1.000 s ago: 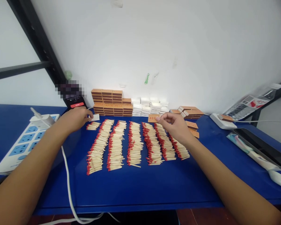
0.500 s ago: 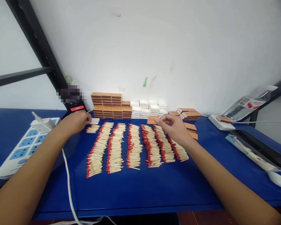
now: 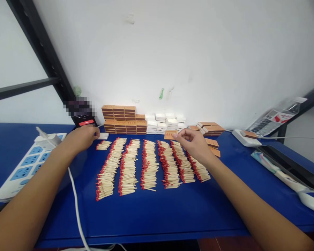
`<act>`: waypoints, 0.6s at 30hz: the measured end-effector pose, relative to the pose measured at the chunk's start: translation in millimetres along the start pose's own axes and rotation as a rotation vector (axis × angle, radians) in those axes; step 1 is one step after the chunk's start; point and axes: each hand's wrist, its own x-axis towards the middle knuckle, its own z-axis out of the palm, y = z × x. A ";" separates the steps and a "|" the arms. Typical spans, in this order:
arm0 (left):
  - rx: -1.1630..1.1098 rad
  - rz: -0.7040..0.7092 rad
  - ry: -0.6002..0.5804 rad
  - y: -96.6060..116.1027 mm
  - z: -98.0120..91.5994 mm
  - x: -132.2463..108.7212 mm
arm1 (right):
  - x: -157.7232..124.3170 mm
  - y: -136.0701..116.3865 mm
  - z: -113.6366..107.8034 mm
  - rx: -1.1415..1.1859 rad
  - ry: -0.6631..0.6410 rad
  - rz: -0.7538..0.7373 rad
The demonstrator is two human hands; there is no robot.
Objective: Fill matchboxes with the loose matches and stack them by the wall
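Observation:
At the left back of the blue table, my left hand (image 3: 87,135) is closed, its fingertips at the end of a white matchbox tray (image 3: 104,136). The tray lies flat and its inside cannot be made out. My right hand (image 3: 193,141) pinches an orange matchbox sleeve (image 3: 170,135) between thumb and finger, its printed face toward me. Between the hands lie long rows of red-tipped matches (image 3: 149,165). A small bunch of matches (image 3: 103,145) lies just in front of the white tray.
Stacked orange matchboxes (image 3: 120,127) and white trays (image 3: 161,126) stand against the wall. More orange boxes (image 3: 211,128) lie behind my right hand. A power strip (image 3: 28,167) with a white cable is at left. A plastic bottle (image 3: 279,113) and a black packaged item (image 3: 290,165) are at right.
The view has tilted very slightly. Both hands keep nearly the same places, the right still pinching the orange matchbox sleeve; the match rows look unchanged.

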 end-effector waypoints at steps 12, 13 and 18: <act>0.023 0.004 -0.016 2.2 -3.2 -4.7 | 0.2 0.7 -1.5 -0.028 -0.005 -0.016; 0.029 0.002 -0.015 3.8 -4.1 -6.0 | 0.2 0.0 -1.7 -0.030 -0.005 -0.017; 0.047 0.012 -0.010 16.4 -12.5 -13.0 | 0.0 -2.2 -1.8 -0.047 -0.004 -0.019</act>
